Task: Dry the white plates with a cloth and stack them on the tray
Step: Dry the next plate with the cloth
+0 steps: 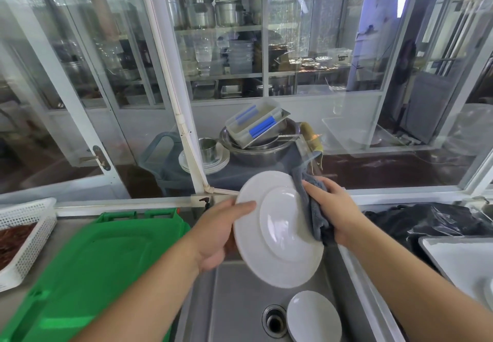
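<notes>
Where the sink point(234, 301) drops lowest, right beside the drain point(274, 320): waiting plates point(313, 315), white, lying flat in a small pile, judged not yet dried.

Just above, over the sink: the plate point(277, 229) in work, tilted up on edge, face to the camera. Gripped at its left rim by the left hand point(216, 235), thumb laid across the front and fingers curled behind, mostly hidden. Rubbed at its right rim by the right hand point(333, 208), fingers point(314, 189) closed round a bunched grey cloth point(312, 208) and pressing it to the plate.

So, by judgement, mid-drying: rim being wiped, stacking not begun for this one.

Left on the surface, a green tray point(106, 261), bare of plates as far as visible; beyond it a white basket point(24, 235). Right, a metal tray point(458, 259) with a pale round edge at its near corner, too cropped to name. Cannot tell which tray is meant.

Next, likely: work the cloth round the rim and back, turn the plate in the left hand, then lay it flat on the tray without knocking the sink wall.

Farther off, behind the glass: another pile of plates point(205, 160) and metal bowls point(261, 144).
</notes>
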`<state>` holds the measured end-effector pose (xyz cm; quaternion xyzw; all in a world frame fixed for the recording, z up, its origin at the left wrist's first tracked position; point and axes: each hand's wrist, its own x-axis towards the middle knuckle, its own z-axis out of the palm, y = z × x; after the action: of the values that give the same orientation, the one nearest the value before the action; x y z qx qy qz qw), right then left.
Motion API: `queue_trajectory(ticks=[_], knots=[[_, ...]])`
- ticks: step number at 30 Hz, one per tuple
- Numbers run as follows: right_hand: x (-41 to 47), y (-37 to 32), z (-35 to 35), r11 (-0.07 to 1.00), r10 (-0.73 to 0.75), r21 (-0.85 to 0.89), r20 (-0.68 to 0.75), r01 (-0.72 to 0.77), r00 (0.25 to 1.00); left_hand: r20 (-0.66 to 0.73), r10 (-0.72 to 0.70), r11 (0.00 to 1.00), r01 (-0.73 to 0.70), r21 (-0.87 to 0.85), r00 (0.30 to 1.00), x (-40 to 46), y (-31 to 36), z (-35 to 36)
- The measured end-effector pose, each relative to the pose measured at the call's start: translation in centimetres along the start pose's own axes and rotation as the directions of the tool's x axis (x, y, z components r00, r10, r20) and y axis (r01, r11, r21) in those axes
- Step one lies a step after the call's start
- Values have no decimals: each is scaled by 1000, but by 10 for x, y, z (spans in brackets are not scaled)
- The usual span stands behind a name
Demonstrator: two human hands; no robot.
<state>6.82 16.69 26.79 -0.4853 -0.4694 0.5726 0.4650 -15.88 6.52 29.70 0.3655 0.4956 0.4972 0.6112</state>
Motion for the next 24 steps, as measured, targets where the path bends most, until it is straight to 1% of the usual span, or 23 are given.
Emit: queue_trajectory(ticks=[3, 5, 8, 10, 11, 13, 15, 18, 20, 21, 24], knots=[[6, -20, 4, 975, -153, -154, 56, 159, 987, -9, -4, 992, 5, 123, 1000, 9, 10, -2], [9, -33, 6, 947, -235, -207, 78, 246, 969, -29, 39, 993, -35, 114, 999, 12, 7, -2], [10, -45, 7, 916, -293, -252, 108, 311, 950, -28, 136, 989, -134, 68, 990, 11, 3, 3], [10, -42, 7, 919, -309, -233, 74, 318, 948, -48, 210, 976, -207, 69, 976, 9, -1, 7], [9, -38, 8, 932, -305, -191, 43, 307, 952, -68, 250, 967, -245, 72, 966, 8, -4, 9], [8, -23, 8, 967, -250, -50, -24, 249, 968, -141, 328, 944, -321, 72, 934, 8, -9, 13], [5, -1, 11, 983, -133, 115, -83, 143, 988, -214, 390, 920, -386, 65, 896, 9, -14, 19], [-2, 33, 21, 947, 24, 320, -137, 22, 990, -275, 406, 910, -414, 32, 871, 9, -24, 27], [-6, 47, 22, 910, 87, 415, -151, -17, 985, -287, 367, 925, -379, 16, 885, 7, -35, 29], [-7, 49, 21, 903, 103, 429, -149, -30, 983, -292, 322, 941, -338, -5, 901, 6, -38, 30], [-4, 44, 9, 929, 123, 365, -140, -65, 982, -283, 163, 981, -186, -56, 945, 5, -41, 25]])
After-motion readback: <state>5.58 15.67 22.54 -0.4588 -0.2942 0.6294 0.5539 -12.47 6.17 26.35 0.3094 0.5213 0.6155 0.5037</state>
